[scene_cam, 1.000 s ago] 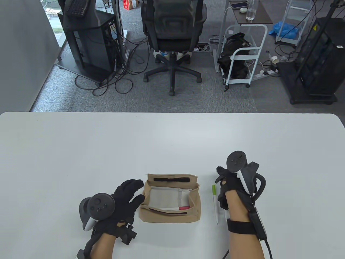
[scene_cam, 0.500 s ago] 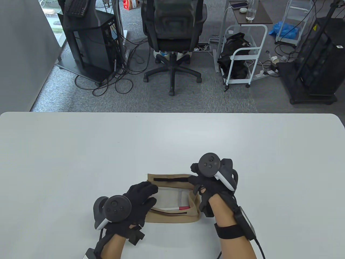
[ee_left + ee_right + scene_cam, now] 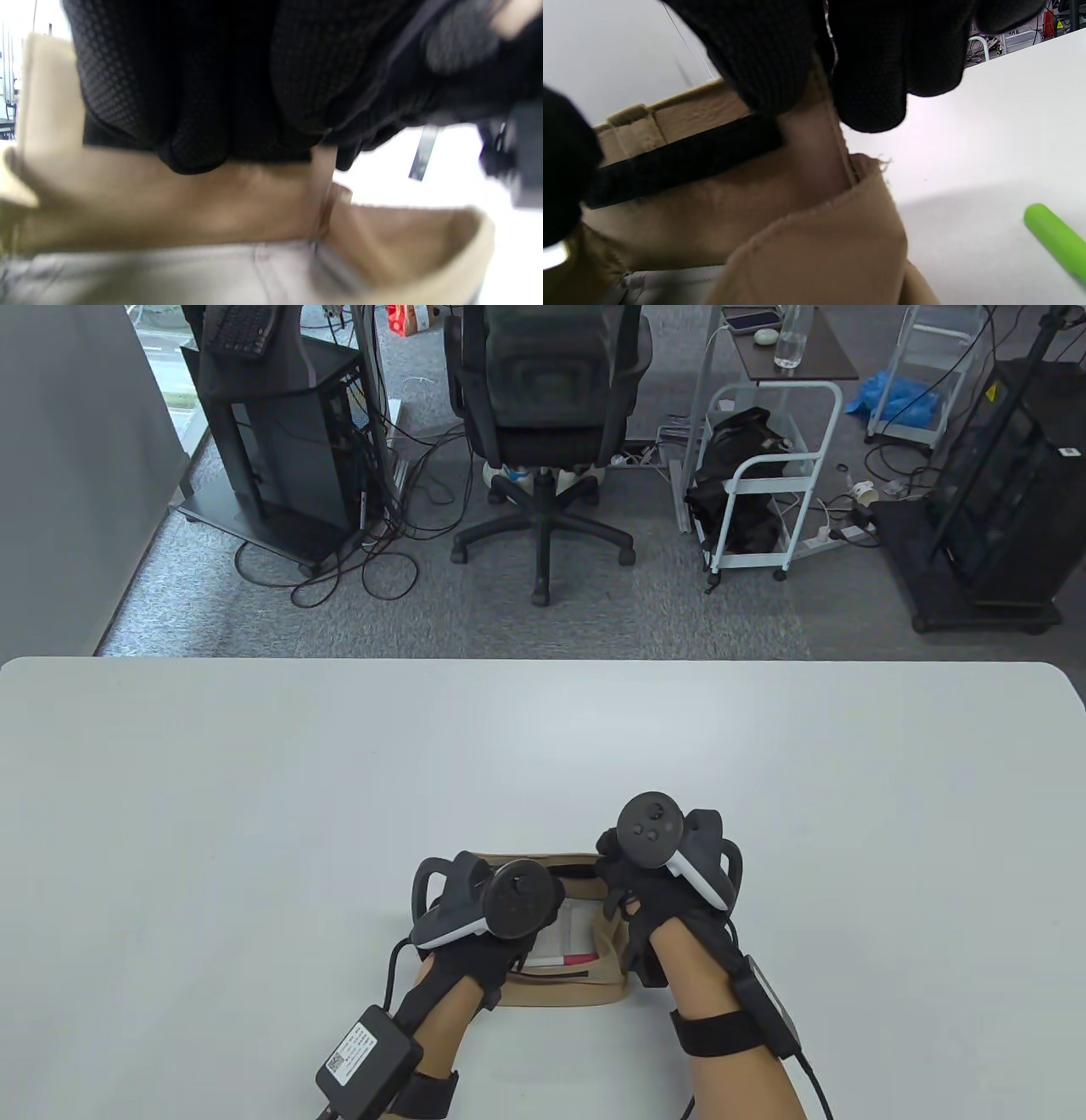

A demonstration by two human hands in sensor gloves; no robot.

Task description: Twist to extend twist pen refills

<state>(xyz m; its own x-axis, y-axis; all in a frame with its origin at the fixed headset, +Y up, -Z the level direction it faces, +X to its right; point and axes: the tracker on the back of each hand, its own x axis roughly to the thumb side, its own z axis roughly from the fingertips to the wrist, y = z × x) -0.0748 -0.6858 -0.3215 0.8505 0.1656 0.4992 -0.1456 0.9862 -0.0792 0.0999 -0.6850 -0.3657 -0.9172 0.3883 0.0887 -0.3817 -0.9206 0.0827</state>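
At the upper left of the table view a black computer stand (image 3: 271,441) sits on the grey carpet, with cables trailing toward the office chair (image 3: 543,432) at top centre. The white table (image 3: 254,780) fills the lower half. Low and just left of centre, the left hand (image 3: 475,933) lies over the left part of the tan fabric pouch (image 3: 585,988), its tracker hiding the fingers from above; in the left wrist view its fingers (image 3: 191,106) press close together against the pouch's tan wall, though that view is blurred. Inside the open pouch a pen with a red end (image 3: 564,959) lies on the pale lining, partly covered by the left hand. At the pouch's right far corner the right hand (image 3: 653,891) pinches the fabric edge beside the black strip (image 3: 683,161), thumb and fingers on either side. A green pen (image 3: 1056,239) lies on the table near the pouch, at the right wrist view's lower right; the right forearm blocks it from above. A white trolley (image 3: 764,475) stands at upper right.
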